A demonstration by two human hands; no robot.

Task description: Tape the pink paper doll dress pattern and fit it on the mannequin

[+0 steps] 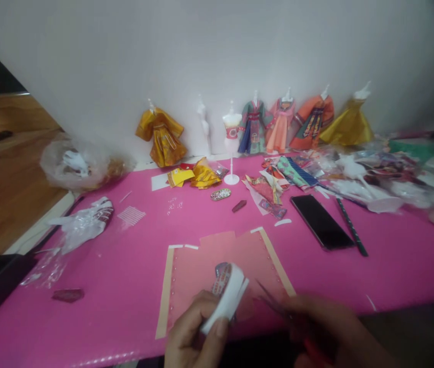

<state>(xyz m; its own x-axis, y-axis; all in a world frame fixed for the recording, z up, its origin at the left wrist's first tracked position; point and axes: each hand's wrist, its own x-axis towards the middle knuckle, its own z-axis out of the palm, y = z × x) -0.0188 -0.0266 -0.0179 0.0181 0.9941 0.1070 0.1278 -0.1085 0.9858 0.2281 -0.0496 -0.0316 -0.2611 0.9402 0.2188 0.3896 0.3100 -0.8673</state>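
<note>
My left hand (197,329) pinches a roll of white tape (229,296) between thumb and fingers, its printed inner core showing and a loose end at the right. My right hand (320,322) is closed round a pair of scissors (272,299) with red handles; the blades point up and left toward the tape, apart from it. Under both hands lies a salmon-pink piece of fabric (189,271) with beige strips along its two sides and short white strips at its top corners. Part of the fabric is hidden by my hands.
Miniature mannequins in doll dresses (255,125) line the wall. A black phone (322,222) and a dark pencil (350,227) lie at right, near a heap of plastic-wrapped fabric (370,174). Plastic bags (86,222) lie at left on the pink table (120,271).
</note>
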